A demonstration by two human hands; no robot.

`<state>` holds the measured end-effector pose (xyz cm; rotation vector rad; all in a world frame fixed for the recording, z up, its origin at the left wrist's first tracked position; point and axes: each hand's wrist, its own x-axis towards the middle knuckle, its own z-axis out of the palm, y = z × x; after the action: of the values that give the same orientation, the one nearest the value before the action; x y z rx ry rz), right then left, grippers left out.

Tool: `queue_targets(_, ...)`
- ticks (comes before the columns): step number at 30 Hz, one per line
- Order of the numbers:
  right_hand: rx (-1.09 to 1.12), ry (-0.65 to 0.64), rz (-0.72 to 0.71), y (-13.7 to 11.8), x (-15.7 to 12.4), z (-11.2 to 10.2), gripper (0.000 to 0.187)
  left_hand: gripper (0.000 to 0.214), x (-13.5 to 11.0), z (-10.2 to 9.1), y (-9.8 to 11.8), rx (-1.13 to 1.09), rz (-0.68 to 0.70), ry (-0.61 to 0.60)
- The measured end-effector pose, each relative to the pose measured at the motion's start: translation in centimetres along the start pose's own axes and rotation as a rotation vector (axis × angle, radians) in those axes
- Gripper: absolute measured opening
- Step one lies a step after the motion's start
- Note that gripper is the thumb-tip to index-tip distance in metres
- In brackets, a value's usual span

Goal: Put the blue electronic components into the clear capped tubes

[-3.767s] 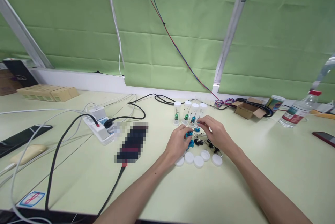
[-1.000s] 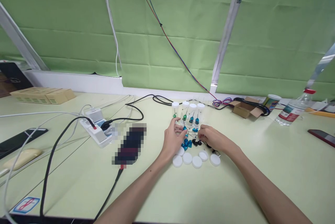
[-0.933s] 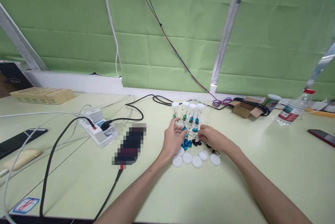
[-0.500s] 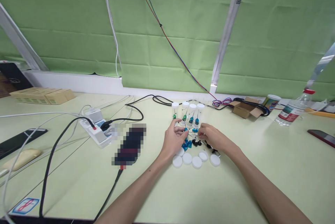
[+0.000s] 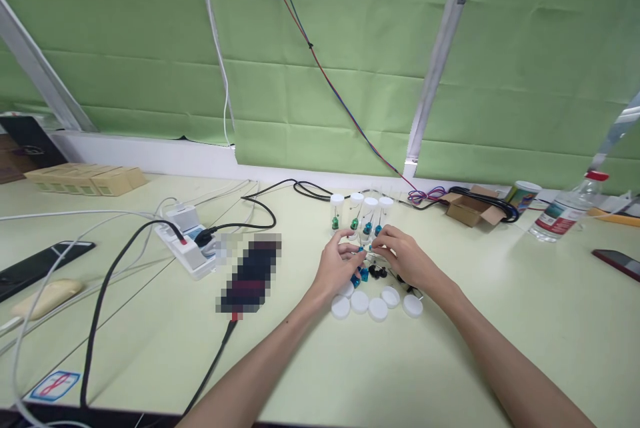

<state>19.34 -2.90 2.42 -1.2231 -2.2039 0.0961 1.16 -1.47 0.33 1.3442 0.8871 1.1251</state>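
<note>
My left hand point(image 5: 339, 263) is closed, its thumb and index finger pinching a small blue part point(image 5: 361, 250) with a thin stem. My right hand point(image 5: 400, 255) comes in from the other side, its fingertips together on another small blue part point(image 5: 371, 247), mostly hidden. The fingertips of both hands are close together. Just behind them stand several clear vials point(image 5: 335, 213) with white lids, holding green or blue parts with thin stems. More blue parts point(image 5: 356, 280) lie under my left hand. Small black parts point(image 5: 379, 272) lie between my hands. Several loose white caps point(image 5: 378, 309) are nearer me.
A power strip point(image 5: 187, 245) with cables and a blurred dark object point(image 5: 253, 275) lie to the left. Yellowish boxes point(image 5: 85, 179) and a phone point(image 5: 45, 267) are further left. At right are an open cardboard box point(image 5: 467, 208), a can point(image 5: 523, 196), a water bottle point(image 5: 565, 208) and another phone point(image 5: 617, 263).
My right hand has moved left and slightly up, bringing its fingertips onto a blue part near my left hand. My left hand keeps its pinch and has shifted slightly right. The view has shifted slightly.
</note>
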Motion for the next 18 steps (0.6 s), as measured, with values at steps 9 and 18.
queue_targets(9,0.062,0.068,-0.05,-1.03,-0.02,0.29,0.02,0.059,-0.13,0.34,-0.09,-0.079,-0.059,-0.085)
queue_targets(18,-0.018,-0.002,0.014,-0.51,-0.13,-0.02,0.02,0.056,0.09,0.17,-0.44,-0.082,-0.051,-0.031)
